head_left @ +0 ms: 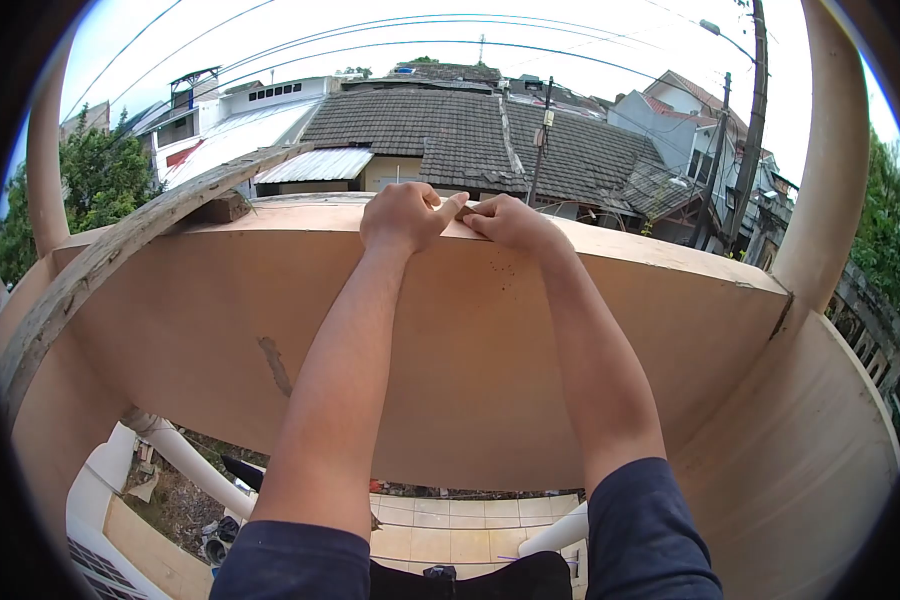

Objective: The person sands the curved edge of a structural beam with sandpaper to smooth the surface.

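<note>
The parapet wall [450,330] is a broad, pale peach slab with a flat top ledge, a scuffed grey streak low on its face and a cluster of dark specks near the top. Both hands rest on its top edge, side by side. The left hand [402,215] is curled, thumb out towards the right hand [510,222], whose fingers are bent over the ledge. Whether either grip pinches something between them is hard to make out. A weathered plank [120,250] leans on the ledge at left.

Even, soft daylight falls from a pale overcast sky [300,25], which is nearly blown out to white. Shadows are faint. Strong fisheye distortion bends straight lines, and a black vignette rings the frame. Focus is sharp throughout.
</note>
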Demonstrator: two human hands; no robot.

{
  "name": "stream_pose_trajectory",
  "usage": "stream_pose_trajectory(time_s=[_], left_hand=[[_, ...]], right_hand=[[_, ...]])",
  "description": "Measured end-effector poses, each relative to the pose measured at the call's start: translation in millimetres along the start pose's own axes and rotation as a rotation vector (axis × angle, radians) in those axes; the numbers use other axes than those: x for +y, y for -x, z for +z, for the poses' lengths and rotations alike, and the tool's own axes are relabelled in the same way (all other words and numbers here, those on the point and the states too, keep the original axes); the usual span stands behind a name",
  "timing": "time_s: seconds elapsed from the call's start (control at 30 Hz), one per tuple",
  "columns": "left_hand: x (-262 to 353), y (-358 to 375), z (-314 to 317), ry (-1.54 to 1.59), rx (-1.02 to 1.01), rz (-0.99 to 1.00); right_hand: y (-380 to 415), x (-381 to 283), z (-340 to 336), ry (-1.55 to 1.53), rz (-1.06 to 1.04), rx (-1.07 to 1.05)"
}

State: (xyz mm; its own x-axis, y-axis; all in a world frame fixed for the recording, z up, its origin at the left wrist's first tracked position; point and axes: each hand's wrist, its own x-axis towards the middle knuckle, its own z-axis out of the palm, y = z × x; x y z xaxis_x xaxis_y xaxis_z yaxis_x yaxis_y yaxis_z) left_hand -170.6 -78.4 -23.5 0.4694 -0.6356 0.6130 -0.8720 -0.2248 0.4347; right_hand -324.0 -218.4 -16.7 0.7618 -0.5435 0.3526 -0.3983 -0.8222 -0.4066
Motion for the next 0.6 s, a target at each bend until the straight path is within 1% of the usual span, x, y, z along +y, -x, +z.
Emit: stream_pose_trajectory(time_s=[0.03,0.1,0.13,0.17,0.23,0.27,0.33,0.37,0.43,0.47,0.5,0.57,0.6], left_hand=[[-0.5,-1.2,1.5,-0.004,0.004,0.002],[-2.2,-2.3,5.3,-0.01,0.002,0.001],[-2.9,-3.6,6.0,-0.008,0.001,0.007],[-3.6,-4.1,6.3,-0.004,0.002,0.012],[-0.4,-0.7,2.9,-0.004,0.008,0.006],[0.4,0.7,1.0,-0.002,0.01,0.0],[-0.9,0.8,1.5,-0.004,0.006,-0.005],[-0.2,-1.0,2.3,-0.002,0.003,-0.008],[-1.3,-3.8,4.2,0.005,0.005,0.007],[-2.9,-4.0,5.8,0.006,0.004,0.017],[-2.7,-3.3,5.5,0.007,0.005,0.014],[-1.9,-2.5,4.6,0.012,0.001,0.0],[-1.9,-2.3,4.9,0.008,0.001,0.001]], right_hand=[[-1.6,1.2,1.7,-0.003,0.002,-0.003],[-2.7,-1.0,7.8,0.083,0.212,0.218],[15.3,-22.2,3.0,0.115,0.291,0.259],[15.1,-20.8,2.1,0.115,0.29,0.256],[10.0,-13.9,-3.7,0.033,0.217,0.056],[7.2,-8.7,-4.7,0.031,0.213,0.057],[4.6,-0.2,-6.1,-0.144,0.138,-0.037],[1.6,2.4,-4.5,-0.139,0.138,-0.033],[3.4,-10.2,2.0,0.194,0.341,0.186],[4.8,-15.3,3.2,0.216,0.436,0.237],[3.1,-12.5,3.4,0.218,0.434,0.234],[0.9,-5.4,1.2,0.164,0.335,0.136],[0.6,-0.4,-2.4,0.161,0.335,0.136]])
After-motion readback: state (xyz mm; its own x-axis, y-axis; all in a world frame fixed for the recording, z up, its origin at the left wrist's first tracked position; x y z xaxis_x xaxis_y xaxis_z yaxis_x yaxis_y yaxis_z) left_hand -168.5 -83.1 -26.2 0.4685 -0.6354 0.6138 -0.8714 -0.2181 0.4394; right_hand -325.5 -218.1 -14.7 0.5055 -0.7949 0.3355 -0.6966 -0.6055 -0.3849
